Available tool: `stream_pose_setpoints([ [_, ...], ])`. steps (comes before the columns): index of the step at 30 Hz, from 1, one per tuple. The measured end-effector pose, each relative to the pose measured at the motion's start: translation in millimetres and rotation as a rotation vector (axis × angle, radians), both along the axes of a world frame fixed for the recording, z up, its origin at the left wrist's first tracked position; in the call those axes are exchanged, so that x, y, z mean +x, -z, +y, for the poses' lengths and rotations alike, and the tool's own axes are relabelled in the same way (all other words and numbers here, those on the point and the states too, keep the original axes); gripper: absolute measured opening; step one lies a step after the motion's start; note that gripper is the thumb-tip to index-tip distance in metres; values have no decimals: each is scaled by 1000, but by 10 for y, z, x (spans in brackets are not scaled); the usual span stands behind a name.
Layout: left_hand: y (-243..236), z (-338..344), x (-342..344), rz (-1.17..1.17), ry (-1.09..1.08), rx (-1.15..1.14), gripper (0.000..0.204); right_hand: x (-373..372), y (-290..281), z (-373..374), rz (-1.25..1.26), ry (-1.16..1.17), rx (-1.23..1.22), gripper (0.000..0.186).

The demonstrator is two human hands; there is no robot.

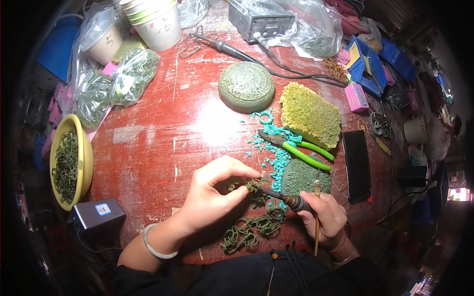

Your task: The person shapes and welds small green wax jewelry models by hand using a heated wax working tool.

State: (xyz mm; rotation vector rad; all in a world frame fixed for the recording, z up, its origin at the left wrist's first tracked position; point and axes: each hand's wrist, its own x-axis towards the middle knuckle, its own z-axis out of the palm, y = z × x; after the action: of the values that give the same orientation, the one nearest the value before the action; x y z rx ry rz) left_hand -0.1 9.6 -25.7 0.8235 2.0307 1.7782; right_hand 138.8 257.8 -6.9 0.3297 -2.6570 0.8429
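Note:
My left hand [217, 192] pinches a small dark-green moulded piece [252, 187] between thumb and forefinger. My right hand [323, 217] grips a soldering-iron-like tool [296, 201], its dark shaft reaching to that piece, along with a thin wooden-handled tool [316, 229] held upright. Below the hands lies a tangle of dark-green looped pieces [242, 232]. Small turquoise offcuts [279, 160] are scattered beside them. Green-handled cutters [308, 155] rest near a yellow-green sponge [308, 113] and a darker green textured pad [301, 177].
A yellow bowl [84, 163] of green pieces and a dark box [98, 217] sit left. A round stone-like block [246, 84] stands centre back, with buckets [155, 29], bags, an electrical unit [259, 22] and cables behind. A black phone-like slab [356, 165] and blue trays [368, 64] lie right.

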Motion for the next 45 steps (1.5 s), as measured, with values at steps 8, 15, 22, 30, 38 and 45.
stream_pose_setpoints([
  [8, -15, 3, 0, -27, -4, 5, 29, -2, -8, -9, -4, 4, 25, 33],
  [15, -2, -6, -1, -19, -12, 4, 29, -18, 28, 20, 38, -18, 3, 38],
  [22, 10, -4, 3, -55, -9, 8, 29, -24, 13, 18, 38, -23, 15, 37],
  [30, 8, -4, 5, -62, -12, 10, 29, -25, 12, 9, 41, -16, 28, 39],
  [38, 6, -3, 11, -90, -5, 22, 30, -24, 9, 18, 30, -20, 10, 38],
  [45, 0, 3, 18, -111, -12, 25, 29, -27, -3, 15, 21, -12, -19, 36],
])
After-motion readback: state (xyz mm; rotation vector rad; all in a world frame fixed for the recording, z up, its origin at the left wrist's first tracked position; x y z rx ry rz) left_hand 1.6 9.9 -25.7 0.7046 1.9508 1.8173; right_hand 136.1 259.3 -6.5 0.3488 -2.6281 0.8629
